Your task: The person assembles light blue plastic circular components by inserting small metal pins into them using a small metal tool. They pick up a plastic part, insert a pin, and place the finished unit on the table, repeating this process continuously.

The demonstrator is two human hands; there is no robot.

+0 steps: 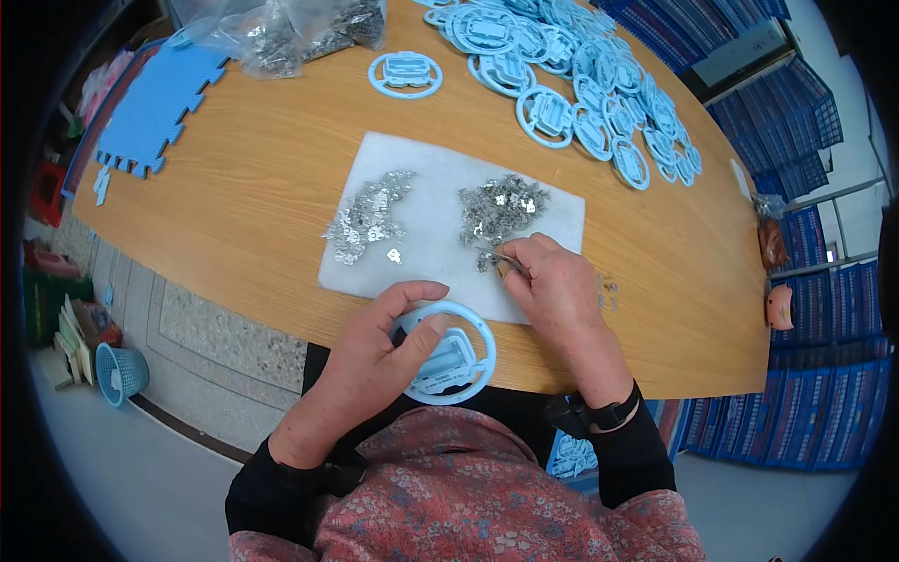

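Down at the near table edge, we see our left hand (375,361) curled around one light-blue plastic ring (448,354), thumb hooked over its top rim and fingers beneath, so the ring sits tilted half over the wooden table (272,178) and half over our lap. Our right hand (554,286) rests on the table just beyond it, fingers pinched closed on a thin metal tool (496,255), likely tweezers, whose tip points into the nearer heap of small metal clips.

On the white felt pad (440,201) we count two heaps: a left pile of clips (367,217) and a right pile of clips (501,208), with one stray clip (394,255) lying between them on the pad's lower part. A few more loose bits (607,290) lie on the bare wood just right of our right hand; they are too small to count.

Further back, one blue ring (405,75) lies by itself, and beside it spreads a large overlapping heap of blue rings (581,84), well over twenty, too stacked for an exact number. One clear plastic bag of metal parts (300,28) sits at the far left, next to one blue foam mat (154,108) with puzzle edges.

Off the table, one small blue basket (122,373) stands on the floor at left, and blue crates (796,122) are stacked along the right.
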